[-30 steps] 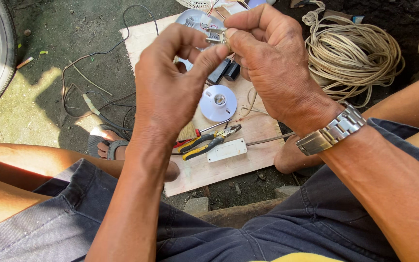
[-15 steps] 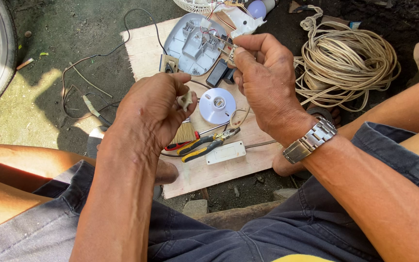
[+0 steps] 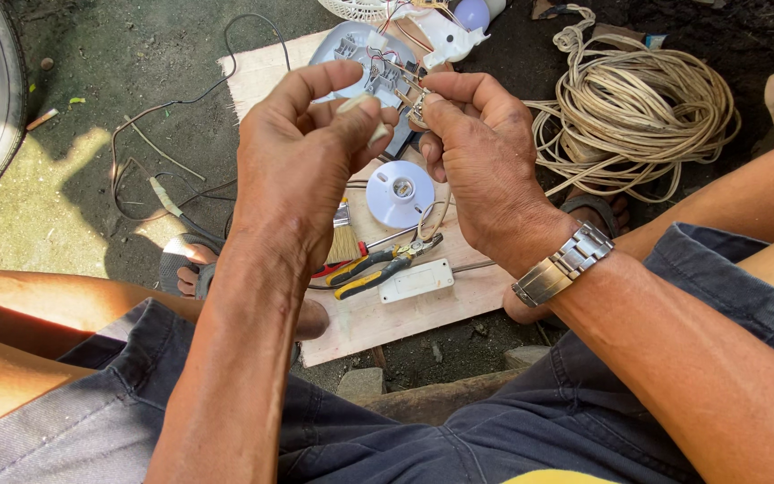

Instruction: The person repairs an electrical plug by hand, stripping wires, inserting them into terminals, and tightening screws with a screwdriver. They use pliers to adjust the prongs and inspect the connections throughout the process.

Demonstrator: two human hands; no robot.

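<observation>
left hand (image 3: 302,157) risen to right hand (image 3: 485,170) | both fingers pinching small wired part (image 3: 416,106) above board (image 3: 405,309)

Flat pale wooden board (image 3: 405,323) on dark dirt ground (image 3: 91,108), carrying round white plastic lamp socket (image 3: 400,190), yellow-handled pliers (image 3: 378,273), white rectangular box (image 3: 416,280), small brush (image 3: 343,240).

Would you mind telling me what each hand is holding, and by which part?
The right hand pinches a small wired part between thumb and fingertips. The left hand holds a small pale piece at its fingertips; which part cannot be told.
</observation>
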